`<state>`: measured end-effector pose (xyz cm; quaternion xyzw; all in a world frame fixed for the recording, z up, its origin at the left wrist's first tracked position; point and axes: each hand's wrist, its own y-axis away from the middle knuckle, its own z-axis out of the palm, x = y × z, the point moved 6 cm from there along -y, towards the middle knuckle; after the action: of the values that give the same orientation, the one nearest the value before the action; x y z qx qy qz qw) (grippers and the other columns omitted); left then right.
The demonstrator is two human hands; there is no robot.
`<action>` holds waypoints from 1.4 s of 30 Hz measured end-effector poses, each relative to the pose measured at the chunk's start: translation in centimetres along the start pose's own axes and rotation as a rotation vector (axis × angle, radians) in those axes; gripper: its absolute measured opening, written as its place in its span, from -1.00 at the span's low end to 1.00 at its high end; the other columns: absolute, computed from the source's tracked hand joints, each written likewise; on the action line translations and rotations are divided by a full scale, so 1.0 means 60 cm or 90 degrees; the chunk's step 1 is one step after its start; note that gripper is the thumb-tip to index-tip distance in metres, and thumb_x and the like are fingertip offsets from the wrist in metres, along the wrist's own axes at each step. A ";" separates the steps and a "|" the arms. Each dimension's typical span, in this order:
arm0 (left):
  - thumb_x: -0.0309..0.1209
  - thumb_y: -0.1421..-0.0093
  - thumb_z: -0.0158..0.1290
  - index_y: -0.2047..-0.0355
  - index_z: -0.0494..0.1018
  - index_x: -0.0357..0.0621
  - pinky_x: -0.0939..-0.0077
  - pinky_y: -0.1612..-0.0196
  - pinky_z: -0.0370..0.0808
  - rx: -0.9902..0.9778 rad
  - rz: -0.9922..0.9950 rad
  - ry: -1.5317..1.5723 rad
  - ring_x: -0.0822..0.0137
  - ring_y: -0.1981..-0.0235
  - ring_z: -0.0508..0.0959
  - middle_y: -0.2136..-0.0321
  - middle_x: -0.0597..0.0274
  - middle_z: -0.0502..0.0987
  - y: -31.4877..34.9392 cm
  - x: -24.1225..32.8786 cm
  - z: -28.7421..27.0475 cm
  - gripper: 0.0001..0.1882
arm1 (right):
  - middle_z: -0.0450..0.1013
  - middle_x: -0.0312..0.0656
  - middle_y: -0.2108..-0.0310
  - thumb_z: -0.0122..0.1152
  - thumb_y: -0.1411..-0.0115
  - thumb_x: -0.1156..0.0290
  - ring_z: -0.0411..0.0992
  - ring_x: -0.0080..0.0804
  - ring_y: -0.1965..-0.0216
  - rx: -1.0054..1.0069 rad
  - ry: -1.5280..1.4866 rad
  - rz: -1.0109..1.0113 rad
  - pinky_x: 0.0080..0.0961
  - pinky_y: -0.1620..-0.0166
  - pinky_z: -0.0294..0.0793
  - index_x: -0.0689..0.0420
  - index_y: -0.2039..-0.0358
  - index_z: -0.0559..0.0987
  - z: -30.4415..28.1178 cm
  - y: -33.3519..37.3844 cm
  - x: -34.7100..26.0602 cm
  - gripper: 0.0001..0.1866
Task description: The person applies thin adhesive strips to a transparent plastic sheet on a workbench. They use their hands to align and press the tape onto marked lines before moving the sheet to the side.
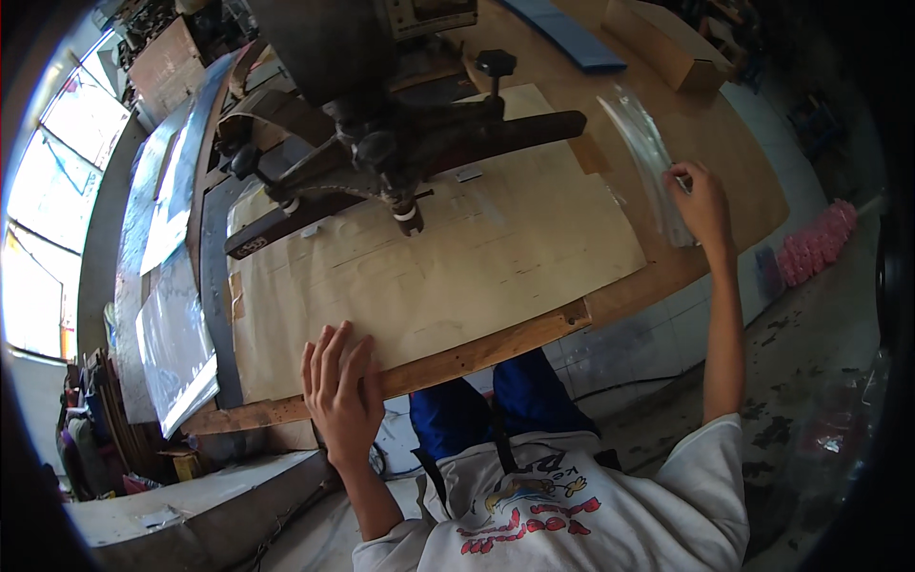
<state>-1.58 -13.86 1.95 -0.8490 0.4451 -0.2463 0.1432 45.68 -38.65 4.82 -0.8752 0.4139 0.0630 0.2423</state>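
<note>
My left hand (343, 391) lies on the near edge of a cream paper sheet (496, 272) that covers the worktable, its fingers stretched out and holding nothing. To the right, my right hand (703, 205) pinches the edge of a stack of long clear plastic strips (639, 138). These strips lie on the brown board beside the sheet. Over the paper stands a dark press head (376, 148) with a long metal bar (534, 129) fixed across it. Beneath the bar, a small pale piece (469, 174) rests on the paper.
A wooden strip (457, 357) edges the table in front of me. At the far right are a blue flat sheet (562, 33) and a cardboard box (667, 48). Clear plastic sheets (176, 334) lie at the left. A pink bundle (818, 243) sits beyond the table's right side.
</note>
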 end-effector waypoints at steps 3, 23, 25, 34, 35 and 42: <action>-0.53 -0.23 0.11 0.05 0.62 -0.13 -0.04 -0.38 0.28 0.001 0.006 0.013 -0.06 -0.25 0.49 -0.12 0.03 0.59 -0.005 0.000 0.001 -0.72 | 0.61 0.00 0.22 0.26 -0.32 0.28 0.59 -0.02 0.16 0.052 0.027 -0.073 -0.19 0.10 0.53 0.24 0.22 0.65 -0.009 -0.004 -0.017 -0.75; -0.04 -0.45 0.03 -0.49 0.12 0.33 -0.45 -0.41 -0.06 -0.129 0.152 1.168 0.26 -0.44 0.27 -0.46 0.74 0.21 -0.021 0.185 -0.243 -0.35 | 0.30 -0.50 0.49 0.11 -0.46 0.36 0.15 -0.79 0.50 -0.073 -0.377 -0.068 -0.69 0.42 0.11 0.13 0.14 0.57 -0.075 0.121 -0.078 -0.86; -0.03 -0.54 -0.18 -0.42 0.25 0.16 -0.33 -0.31 0.10 0.324 0.175 1.212 0.46 -0.33 0.40 -0.24 0.68 0.51 -0.010 0.229 -0.234 -0.48 | 0.28 -0.51 0.52 0.14 -0.44 0.38 0.15 -0.80 0.50 -0.171 -0.384 -0.082 -0.69 0.42 0.11 0.14 0.18 0.57 -0.053 0.144 -0.105 -0.88; -0.06 -0.50 -0.05 -0.42 0.21 0.10 0.00 -0.18 0.14 0.265 0.365 1.143 0.45 -0.31 0.40 -0.17 0.78 0.57 -0.035 0.234 -0.225 -0.44 | 0.34 -0.43 0.59 0.18 -0.36 0.46 0.18 -0.77 0.56 -0.266 -0.432 -0.202 -0.64 0.47 0.12 0.22 0.31 0.55 -0.033 0.145 -0.177 -0.89; -0.06 -0.50 -0.05 -0.42 0.21 0.10 0.00 -0.18 0.14 0.271 0.367 1.126 0.45 -0.31 0.40 -0.17 0.78 0.57 -0.026 0.227 -0.232 -0.44 | 0.34 -0.43 0.59 0.18 -0.36 0.46 0.18 -0.77 0.56 -0.269 -0.442 -0.215 -0.64 0.47 0.12 0.22 0.31 0.55 -0.031 0.138 -0.198 -0.89; 0.02 -0.45 0.00 -0.35 0.28 0.09 0.05 -0.08 0.14 0.032 0.279 1.031 0.34 -0.27 0.44 -0.18 0.81 0.56 -0.013 0.233 -0.251 -0.44 | 0.48 -0.26 0.50 0.20 -0.31 0.46 0.38 -0.58 0.53 -0.357 -0.380 -0.310 -0.52 0.43 0.36 0.21 0.31 0.56 0.003 0.126 -0.261 -0.91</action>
<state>-2.51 -25.34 19.00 -0.3008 0.5598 -0.7560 -0.1569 29.84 -31.80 6.70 -0.9222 0.0760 0.3622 0.1125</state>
